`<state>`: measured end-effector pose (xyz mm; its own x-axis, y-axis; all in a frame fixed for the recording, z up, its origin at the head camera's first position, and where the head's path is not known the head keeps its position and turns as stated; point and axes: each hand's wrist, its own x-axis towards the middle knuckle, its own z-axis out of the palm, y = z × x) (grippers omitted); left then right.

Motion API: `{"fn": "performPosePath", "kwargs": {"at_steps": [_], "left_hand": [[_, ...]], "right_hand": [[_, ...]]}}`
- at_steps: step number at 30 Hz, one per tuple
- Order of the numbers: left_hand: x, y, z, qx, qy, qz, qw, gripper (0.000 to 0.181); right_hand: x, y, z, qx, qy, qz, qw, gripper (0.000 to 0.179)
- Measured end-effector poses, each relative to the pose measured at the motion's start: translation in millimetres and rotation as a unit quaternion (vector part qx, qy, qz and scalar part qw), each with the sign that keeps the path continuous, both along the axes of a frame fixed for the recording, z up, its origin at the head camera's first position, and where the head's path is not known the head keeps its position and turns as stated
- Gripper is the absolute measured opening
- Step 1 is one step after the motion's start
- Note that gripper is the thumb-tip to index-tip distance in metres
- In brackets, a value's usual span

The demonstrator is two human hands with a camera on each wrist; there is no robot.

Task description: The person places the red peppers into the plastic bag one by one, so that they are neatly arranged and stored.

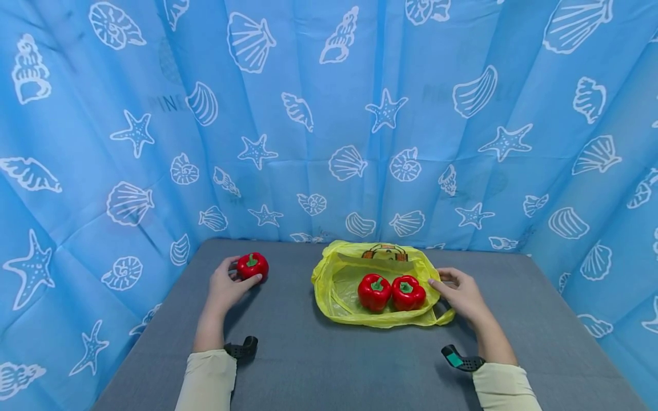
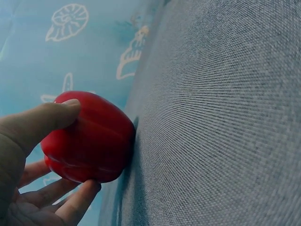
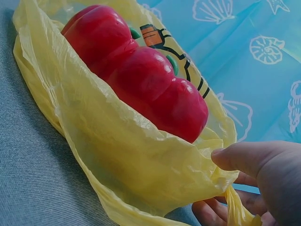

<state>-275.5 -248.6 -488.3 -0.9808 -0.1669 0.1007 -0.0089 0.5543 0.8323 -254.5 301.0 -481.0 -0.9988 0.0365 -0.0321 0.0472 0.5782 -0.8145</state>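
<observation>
Toward the table's left side, my left hand (image 1: pixel 229 285) grips a red bell pepper (image 1: pixel 252 267) with a green stem. The left wrist view shows the thumb on one side of this bell pepper (image 2: pixel 91 136) and fingertips on the other, with it close against the tabletop. A yellow plastic bag (image 1: pixel 341 294) lies with its mouth spread wide. Inside it, two red bell peppers (image 1: pixel 374 292) sit side by side, stems up. My right hand (image 1: pixel 462 292) pinches the bag's right edge between thumb and fingers, and a bag handle (image 3: pixel 237 207) hangs by the fingers.
A grey cloth-covered table (image 1: pixel 339 365) spreads beneath everything. Blue curtains (image 1: pixel 319 142) with white shell and starfish prints stand behind and along both sides. Black wrist devices (image 1: pixel 243 347) are strapped on both wrists. Black and orange print marks the bag's back.
</observation>
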Motion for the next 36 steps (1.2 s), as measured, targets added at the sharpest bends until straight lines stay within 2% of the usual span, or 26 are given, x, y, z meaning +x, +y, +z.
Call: {"fn": "performPosePath", "kwargs": {"at_steps": [15,36], "left_hand": [[-1.1,2.2,1.2,0.007,0.004,-0.010,0.9999,0.078],[5.5,23.9,22.1,0.028,0.021,-0.031,0.9989,0.079]], "right_hand": [[-0.3,-1,1.7,0.000,-0.001,-0.001,1.0000,0.066],[-0.5,-1,0.0,0.004,-0.007,-0.002,1.0000,0.066]]}}
